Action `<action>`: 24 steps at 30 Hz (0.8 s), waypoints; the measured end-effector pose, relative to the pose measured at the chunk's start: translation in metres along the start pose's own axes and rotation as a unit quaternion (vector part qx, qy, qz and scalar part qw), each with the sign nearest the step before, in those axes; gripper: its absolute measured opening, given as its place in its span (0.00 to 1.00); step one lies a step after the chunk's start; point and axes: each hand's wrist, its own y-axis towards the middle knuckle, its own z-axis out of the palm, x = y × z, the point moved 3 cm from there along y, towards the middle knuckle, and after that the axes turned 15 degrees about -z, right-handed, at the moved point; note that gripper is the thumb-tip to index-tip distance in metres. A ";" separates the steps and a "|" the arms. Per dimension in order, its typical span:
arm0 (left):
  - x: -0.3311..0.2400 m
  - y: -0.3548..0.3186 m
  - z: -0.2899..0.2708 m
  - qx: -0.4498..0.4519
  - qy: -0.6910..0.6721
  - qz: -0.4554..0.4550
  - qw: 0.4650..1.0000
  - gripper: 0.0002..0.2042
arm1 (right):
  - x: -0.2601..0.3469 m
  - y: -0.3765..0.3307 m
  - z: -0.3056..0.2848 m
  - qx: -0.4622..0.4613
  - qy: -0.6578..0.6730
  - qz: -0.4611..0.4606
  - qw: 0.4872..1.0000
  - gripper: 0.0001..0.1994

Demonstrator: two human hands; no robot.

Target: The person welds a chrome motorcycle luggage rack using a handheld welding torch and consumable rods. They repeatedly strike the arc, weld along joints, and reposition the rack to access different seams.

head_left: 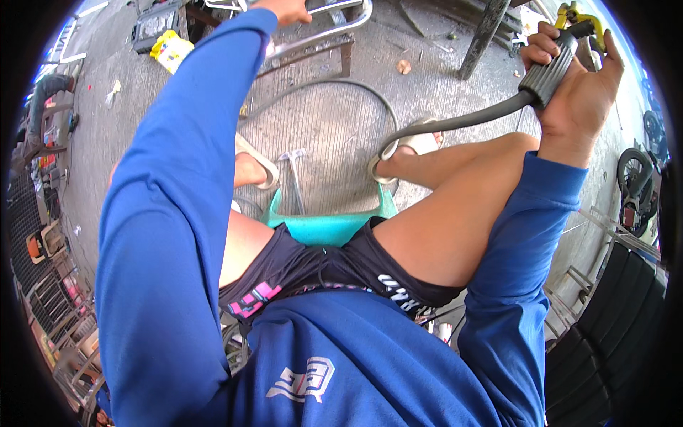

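Grey conc. floor [320, 121]; blk bench [605, 327] R, prob. padded.

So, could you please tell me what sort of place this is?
Probably a metalworking workshop: a hammer on the concrete floor, a tubular metal frame and a thick-cabled tool in the right hand.

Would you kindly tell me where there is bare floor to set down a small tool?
Bare concrete shows between the hammer and the grey cable looping ahead, and left of the left sleeve, below the yellow packet. It is crowded around the left hand, metal frame and tool case, and beside the green stool.
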 end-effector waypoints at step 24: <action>0.126 -0.207 -0.085 -0.155 -0.070 -0.227 0.959 0.15 | -0.036 0.019 -0.013 -0.212 0.195 0.111 0.951 0.35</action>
